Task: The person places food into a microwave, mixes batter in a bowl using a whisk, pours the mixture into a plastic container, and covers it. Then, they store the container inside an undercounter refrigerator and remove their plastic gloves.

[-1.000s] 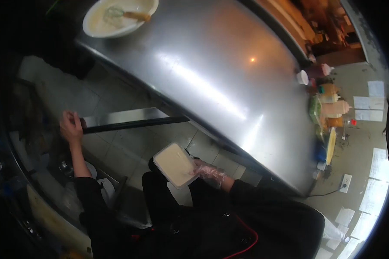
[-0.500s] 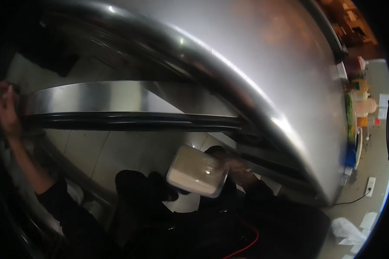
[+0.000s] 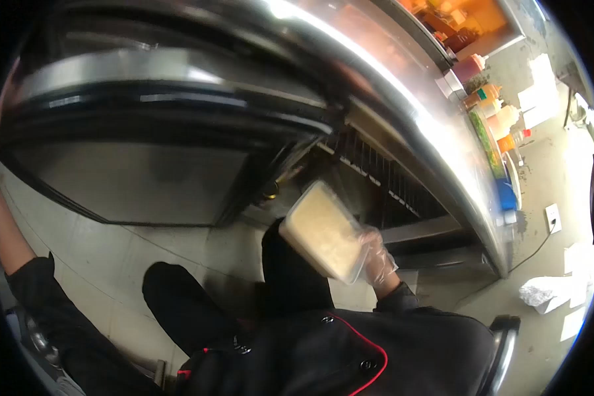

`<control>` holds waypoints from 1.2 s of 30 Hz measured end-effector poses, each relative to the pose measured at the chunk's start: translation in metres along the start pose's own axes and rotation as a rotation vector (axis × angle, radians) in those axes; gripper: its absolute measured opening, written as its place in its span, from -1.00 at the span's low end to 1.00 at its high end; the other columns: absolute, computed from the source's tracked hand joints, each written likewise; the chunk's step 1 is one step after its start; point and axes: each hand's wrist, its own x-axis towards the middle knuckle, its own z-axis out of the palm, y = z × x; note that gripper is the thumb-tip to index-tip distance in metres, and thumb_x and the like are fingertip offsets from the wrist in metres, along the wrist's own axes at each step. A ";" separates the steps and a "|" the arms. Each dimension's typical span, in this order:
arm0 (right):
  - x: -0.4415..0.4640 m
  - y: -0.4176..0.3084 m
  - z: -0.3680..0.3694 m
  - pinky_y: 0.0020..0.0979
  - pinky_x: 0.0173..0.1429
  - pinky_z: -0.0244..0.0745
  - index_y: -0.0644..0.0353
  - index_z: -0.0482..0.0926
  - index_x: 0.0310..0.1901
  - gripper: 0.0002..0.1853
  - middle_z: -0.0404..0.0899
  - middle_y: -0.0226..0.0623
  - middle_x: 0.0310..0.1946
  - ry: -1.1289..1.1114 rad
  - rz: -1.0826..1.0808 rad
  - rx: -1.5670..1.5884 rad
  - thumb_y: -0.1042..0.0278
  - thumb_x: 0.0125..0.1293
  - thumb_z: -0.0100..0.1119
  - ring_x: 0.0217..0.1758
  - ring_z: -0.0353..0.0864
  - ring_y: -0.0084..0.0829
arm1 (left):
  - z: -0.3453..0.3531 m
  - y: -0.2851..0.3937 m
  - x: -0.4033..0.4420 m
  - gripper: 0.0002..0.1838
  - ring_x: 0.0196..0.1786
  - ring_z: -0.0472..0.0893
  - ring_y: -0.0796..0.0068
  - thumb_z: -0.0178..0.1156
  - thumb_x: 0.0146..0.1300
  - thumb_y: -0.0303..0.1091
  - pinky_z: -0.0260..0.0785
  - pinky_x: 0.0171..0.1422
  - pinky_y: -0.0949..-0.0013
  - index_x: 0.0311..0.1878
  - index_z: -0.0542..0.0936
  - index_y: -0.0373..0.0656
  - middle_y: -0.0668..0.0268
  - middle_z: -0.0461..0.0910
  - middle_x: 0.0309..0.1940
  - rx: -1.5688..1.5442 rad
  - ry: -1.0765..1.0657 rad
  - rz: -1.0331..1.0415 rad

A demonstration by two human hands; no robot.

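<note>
My right hand (image 3: 377,259), in a clear plastic glove, grips the end of a rectangular clear plastic container (image 3: 325,232). Pale cream-coloured contents show through it; what they are I cannot make out. The container is tilted, in front of a fridge's open compartment (image 3: 376,178) with wire racks. At the far left, my left hand (image 3: 8,89) is a thin sliver beside the outer edge of the fridge door (image 3: 138,175), its fingers hidden. The door stands open with its inner panel and dark seal showing.
A steel counter (image 3: 402,99) curves above the fridge. Along it stand several squeeze bottles (image 3: 501,122), a tray of greens (image 3: 482,135) and a blue item (image 3: 505,193). A wall socket (image 3: 553,218) holds a plug. Light tiles (image 3: 105,264) cover the floor by my knees.
The fridge door has swung wider, baring its inner panel and the racks. The container has tilted and moved up and right with my right hand. My view has shifted and brightened.
</note>
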 end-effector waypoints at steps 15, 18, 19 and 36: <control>-0.027 -0.025 0.051 -0.28 -0.09 0.67 0.19 0.55 0.00 -0.61 0.64 -0.19 -0.11 0.269 -0.370 -0.010 0.11 0.24 0.14 -0.11 0.68 -0.28 | 0.016 0.152 -0.132 -0.52 -0.15 0.53 0.36 0.27 0.31 -0.09 0.45 -0.06 0.34 0.03 0.45 -0.33 0.15 0.53 -0.16 -0.383 -0.058 0.371; -0.025 -0.031 0.028 -0.20 -0.23 0.65 0.16 0.54 0.03 -0.52 0.65 -0.21 -0.12 0.173 -0.333 0.069 0.00 0.18 0.15 -0.14 0.67 -0.23 | 0.038 0.163 -0.166 -0.50 -0.14 0.53 0.36 0.28 0.29 -0.09 0.45 -0.05 0.34 0.07 0.43 -0.31 0.14 0.52 -0.14 -0.435 -0.067 0.385; -0.024 -0.033 0.019 -0.17 -0.27 0.64 0.16 0.54 0.05 -0.48 0.65 -0.21 -0.12 0.154 -0.315 0.094 -0.03 0.15 0.16 -0.16 0.67 -0.22 | 0.048 0.165 -0.177 -0.49 -0.13 0.53 0.36 0.28 0.29 -0.08 0.45 -0.05 0.34 0.08 0.43 -0.31 0.14 0.51 -0.13 -0.451 -0.075 0.385; -0.011 0.070 0.058 -0.18 0.12 0.57 0.18 0.62 -0.30 -0.72 0.66 -0.21 -0.24 0.425 0.115 0.108 0.21 -0.04 0.20 -0.07 0.66 -0.24 | 0.256 0.323 -0.371 0.06 0.23 0.47 0.09 0.30 0.19 0.05 0.40 0.25 0.15 0.53 -0.11 -0.24 -0.05 0.21 0.35 -1.534 -0.797 -0.578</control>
